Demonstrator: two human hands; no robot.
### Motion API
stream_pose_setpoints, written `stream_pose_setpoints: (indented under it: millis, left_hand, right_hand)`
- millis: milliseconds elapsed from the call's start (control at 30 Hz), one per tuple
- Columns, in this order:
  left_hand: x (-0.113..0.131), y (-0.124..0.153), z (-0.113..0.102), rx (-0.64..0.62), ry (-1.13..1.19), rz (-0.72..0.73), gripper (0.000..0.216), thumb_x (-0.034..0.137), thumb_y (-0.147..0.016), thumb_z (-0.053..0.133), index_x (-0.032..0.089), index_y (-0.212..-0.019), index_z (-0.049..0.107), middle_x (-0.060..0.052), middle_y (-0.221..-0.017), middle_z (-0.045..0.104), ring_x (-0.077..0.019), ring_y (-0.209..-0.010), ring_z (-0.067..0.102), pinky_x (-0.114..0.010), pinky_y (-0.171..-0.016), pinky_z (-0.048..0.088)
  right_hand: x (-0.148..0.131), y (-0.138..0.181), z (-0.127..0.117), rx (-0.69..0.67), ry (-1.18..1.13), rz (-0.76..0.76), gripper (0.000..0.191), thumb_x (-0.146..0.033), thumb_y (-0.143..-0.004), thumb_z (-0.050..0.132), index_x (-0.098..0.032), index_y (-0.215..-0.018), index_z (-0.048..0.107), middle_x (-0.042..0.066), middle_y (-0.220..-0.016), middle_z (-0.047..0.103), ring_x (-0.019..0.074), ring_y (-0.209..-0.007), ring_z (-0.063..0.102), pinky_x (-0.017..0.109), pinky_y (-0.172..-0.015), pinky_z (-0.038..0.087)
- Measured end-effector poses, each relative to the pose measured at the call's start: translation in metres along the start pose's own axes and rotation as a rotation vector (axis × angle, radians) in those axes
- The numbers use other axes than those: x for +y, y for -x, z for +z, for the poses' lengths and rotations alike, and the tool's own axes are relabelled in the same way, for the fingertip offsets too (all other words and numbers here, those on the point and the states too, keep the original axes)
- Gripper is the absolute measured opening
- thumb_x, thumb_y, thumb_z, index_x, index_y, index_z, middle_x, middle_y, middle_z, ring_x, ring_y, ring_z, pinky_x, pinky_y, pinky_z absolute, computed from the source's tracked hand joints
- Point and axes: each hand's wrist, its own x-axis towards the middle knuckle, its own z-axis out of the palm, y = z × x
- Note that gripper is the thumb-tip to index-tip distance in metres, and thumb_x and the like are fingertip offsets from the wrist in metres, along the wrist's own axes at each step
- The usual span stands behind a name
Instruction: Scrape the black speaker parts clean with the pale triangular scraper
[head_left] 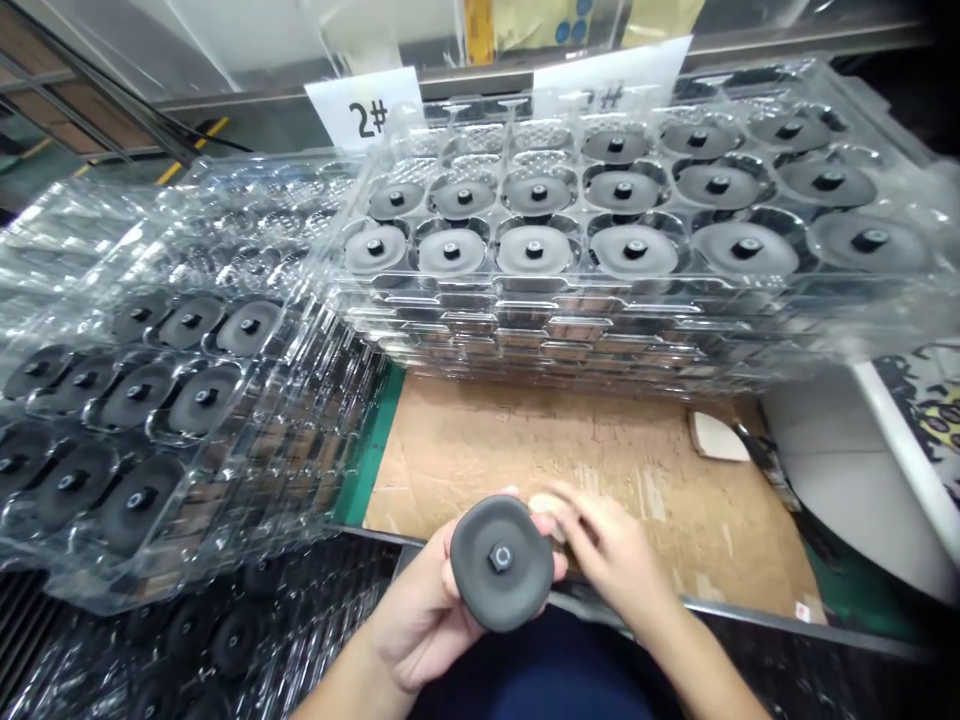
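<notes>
A black disc (pixel 480 590) is held by the left fingers (pixel 444 562); just beside them, the right fingers' (pixel 592 512) grip cannot be told.

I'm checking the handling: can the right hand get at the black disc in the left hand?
Probably yes: the right hand is beside the black disc, nothing covers its upper face, and the left hand holds it from beneath.

Cardboard (pixel 465 430) on the worktop (pixel 367 490) — trays (pixel 517 335) at twelve o'clock, discs (pixel 534 250) inside; more trays (pixel 300 420) at ten; bin (pixel 825 450) at three — left hand (pixel 431 620) at seven, holding a disc (pixel 480 590).
</notes>
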Motion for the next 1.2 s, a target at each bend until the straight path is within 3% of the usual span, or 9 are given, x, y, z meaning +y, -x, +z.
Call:
stream_pose_setpoints:
  millis: [100, 233, 333, 433, 667, 867, 1033, 1133, 1200]
  left_hand:
    - [-0.003, -0.002, 0.000, -0.021, -0.035, 0.007, 0.044, 0.013, -0.061, 0.074, 0.020, -0.103, 0.063, -0.006, -0.103, 0.066, -0.0223, -0.092, 0.063, -0.027, -0.078, 0.050]
    - [-0.007, -0.001, -0.006, 0.065, -0.086, 0.133, 0.051, 0.019, -0.059, 0.076, 0.021, -0.108, 0.061, -0.005, -0.104, 0.067, -0.0153, -0.096, 0.061, -0.020, -0.084, 0.045]
    - [-0.009, 0.002, -0.013, 0.132, -0.112, 0.201, 0.060, 0.030, -0.054, 0.078, 0.024, -0.110, 0.060, -0.007, -0.115, 0.063, -0.0192, -0.102, 0.059, -0.023, -0.085, 0.045]
    - [-0.010, 0.002, -0.018, 0.133, -0.117, 0.202, 0.060, 0.028, -0.052, 0.079, 0.022, -0.109, 0.061, -0.007, -0.112, 0.065, -0.0181, -0.099, 0.060, -0.021, -0.083, 0.045]
    - [-0.011, -0.004, -0.028, 0.161, 0.022, 0.211, 0.048, 0.027, -0.072, 0.065, 0.022, -0.119, 0.054, -0.009, -0.114, 0.062, -0.0240, -0.107, 0.056, -0.035, -0.096, 0.040]
    - [-0.007, -0.002, -0.031, 0.160, 0.089, 0.210, 0.056, 0.033, -0.070, 0.065, 0.020, -0.123, 0.050, -0.013, -0.123, 0.057, -0.0266, -0.115, 0.050, -0.036, -0.098, 0.039]
    - [-0.012, -0.006, -0.022, 0.145, 0.047, 0.245, 0.055, 0.030, -0.073, 0.063, 0.023, -0.125, 0.047, -0.011, -0.117, 0.061, -0.0252, -0.109, 0.055, -0.037, -0.095, 0.042]
    - [-0.011, -0.006, -0.016, 0.176, -0.021, 0.267, 0.048, 0.025, -0.077, 0.060, 0.021, -0.123, 0.049, -0.009, -0.113, 0.063, -0.0216, -0.106, 0.057, -0.034, -0.096, 0.040]
    - [-0.009, -0.005, -0.013, 0.192, -0.051, 0.265, 0.047, 0.024, -0.078, 0.059, 0.023, -0.123, 0.049, -0.008, -0.115, 0.062, -0.0212, -0.107, 0.055, -0.033, -0.098, 0.039]
  right_hand:
    - [-0.034, -0.012, -0.030, 0.194, -0.007, -0.064, 0.030, -0.019, -0.088, 0.045, -0.026, -0.116, 0.054, 0.003, -0.105, 0.064, 0.0169, -0.087, 0.059, 0.028, -0.070, 0.044]
    - [-0.063, -0.028, -0.046, 0.076, -0.002, -0.388, 0.030, -0.013, -0.087, 0.044, -0.025, -0.110, 0.059, 0.001, -0.084, 0.066, 0.0141, -0.070, 0.056, 0.027, -0.063, 0.039]
    - [-0.060, -0.031, -0.041, 0.096, 0.083, -0.236, 0.027, -0.011, -0.086, 0.046, -0.023, -0.105, 0.061, 0.002, -0.084, 0.066, 0.0149, -0.074, 0.056, 0.029, -0.067, 0.038]
    - [-0.056, -0.028, -0.031, 0.085, -0.018, -0.258, 0.034, -0.011, -0.085, 0.047, -0.026, -0.115, 0.056, 0.001, -0.095, 0.066, 0.0142, -0.079, 0.057, 0.029, -0.071, 0.038]
    - [-0.008, -0.038, 0.001, 0.048, -0.100, 0.062, 0.023, -0.027, -0.088, 0.046, -0.024, -0.101, 0.064, 0.002, -0.095, 0.068, 0.0158, -0.082, 0.063, 0.027, -0.072, 0.047]
    - [0.019, -0.018, 0.024, -0.004, -0.100, 0.089, 0.020, -0.027, -0.083, 0.052, -0.024, -0.092, 0.069, 0.002, -0.088, 0.070, 0.0191, -0.081, 0.065, 0.031, -0.073, 0.051]
    - [-0.036, -0.027, -0.003, 0.155, -0.127, 0.112, 0.026, -0.026, -0.087, 0.046, -0.022, -0.108, 0.061, 0.005, -0.102, 0.066, 0.0174, -0.087, 0.063, 0.028, -0.072, 0.051]
    - [-0.079, -0.034, -0.016, 0.219, -0.165, -0.163, 0.028, -0.016, -0.085, 0.046, -0.019, -0.111, 0.057, 0.005, -0.100, 0.066, 0.0164, -0.085, 0.061, 0.030, -0.077, 0.048]
    - [-0.095, -0.036, -0.019, 0.090, -0.196, -0.296, 0.027, -0.011, -0.084, 0.047, -0.018, -0.107, 0.058, 0.004, -0.093, 0.067, 0.0148, -0.079, 0.061, 0.029, -0.074, 0.047]
